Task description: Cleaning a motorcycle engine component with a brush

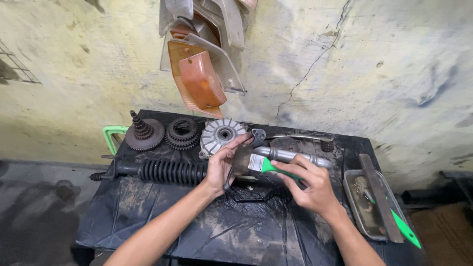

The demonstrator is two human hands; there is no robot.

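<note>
On the black-covered counter (148, 216), with a coiled shock absorber (167, 172) at the left and a metal tray (355, 207) at the right, the left hand (221, 165) grips a dark greasy part (241, 160) mid-counter while the right hand (308, 184) closes on a green-handled brush (276, 169) against it.

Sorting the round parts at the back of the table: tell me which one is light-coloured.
The finned silver disc, rightmost of the three, just beyond the left hand. The gear with stepped shaft and the toothed ring stack are dark and rusty.
</note>
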